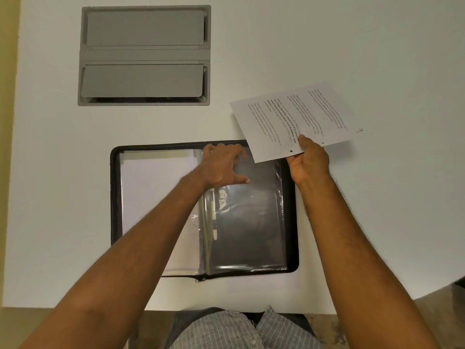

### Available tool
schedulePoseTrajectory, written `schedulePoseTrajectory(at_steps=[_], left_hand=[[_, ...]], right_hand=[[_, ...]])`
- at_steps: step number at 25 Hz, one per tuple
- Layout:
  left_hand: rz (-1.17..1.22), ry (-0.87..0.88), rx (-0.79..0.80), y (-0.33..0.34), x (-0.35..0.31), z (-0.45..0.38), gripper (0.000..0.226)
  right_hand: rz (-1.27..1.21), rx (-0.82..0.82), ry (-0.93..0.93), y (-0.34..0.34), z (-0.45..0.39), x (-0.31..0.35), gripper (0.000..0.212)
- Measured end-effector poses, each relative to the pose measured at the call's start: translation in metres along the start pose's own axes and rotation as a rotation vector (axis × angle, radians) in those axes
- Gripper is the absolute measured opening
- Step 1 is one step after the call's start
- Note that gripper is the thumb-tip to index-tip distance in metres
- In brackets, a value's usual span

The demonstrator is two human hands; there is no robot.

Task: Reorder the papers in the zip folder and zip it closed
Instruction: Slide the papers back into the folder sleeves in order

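While one white table (327, 46) fills most of the view, a single grey hatch (144, 55) with two flaps is set into it at the far left. One black zip folder (203, 210) lies open and flat on the table near the front edge, straight ahead of the person. Its left half holds white papers (156, 197); how many cannot be told. Its right half shows a clear plastic sleeve (249, 222) over the dark lining. One zip pull (200, 279) shows at the near edge by the spine.

Two bare forearms reach in from below. One printed sheet (297, 119), with two punch holes along its near edge, is held above the folder's far right corner, tilted and partly over the table. The right hand (308, 161) pinches that sheet's near edge, thumb on top and fingers beneath. The left hand (224, 165) is above the top of the sleeve near the spine, fingers spread and slightly bent, thumb out; whether the fingertips touch the plastic cannot be told.

A striped shirt (241, 331) shows at the bottom.
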State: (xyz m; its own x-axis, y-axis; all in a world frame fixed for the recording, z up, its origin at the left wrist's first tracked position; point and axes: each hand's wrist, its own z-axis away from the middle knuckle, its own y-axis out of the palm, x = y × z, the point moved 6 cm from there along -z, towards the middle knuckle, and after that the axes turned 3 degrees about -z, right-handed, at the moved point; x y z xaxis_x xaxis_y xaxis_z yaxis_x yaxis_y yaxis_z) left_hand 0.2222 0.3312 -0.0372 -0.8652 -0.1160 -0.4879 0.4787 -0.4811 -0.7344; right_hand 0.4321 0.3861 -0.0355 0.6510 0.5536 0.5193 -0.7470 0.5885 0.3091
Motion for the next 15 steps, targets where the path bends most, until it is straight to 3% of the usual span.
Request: schedulePoseTrajectory(at_steps=[5, 11, 15], left_hand=[[0.002, -0.125, -0.155, -0.015, 0.033, -0.007, 0.015], [-0.103, -0.167, -0.323, -0.012, 0.037, -0.019, 0.013], [-0.118, -0.053, -0.437, -0.004, 0.034, -0.015, 0.016]], right_hand=[[0.089, -0.052, -0.026, -0.001, -0.006, 0.000, 0.042], [0.621, -0.038, -0.018, -0.017, -0.017, -0.004, 0.028], [0.662, -0.010, -0.044, -0.019, -0.022, 0.010, 0.029]])
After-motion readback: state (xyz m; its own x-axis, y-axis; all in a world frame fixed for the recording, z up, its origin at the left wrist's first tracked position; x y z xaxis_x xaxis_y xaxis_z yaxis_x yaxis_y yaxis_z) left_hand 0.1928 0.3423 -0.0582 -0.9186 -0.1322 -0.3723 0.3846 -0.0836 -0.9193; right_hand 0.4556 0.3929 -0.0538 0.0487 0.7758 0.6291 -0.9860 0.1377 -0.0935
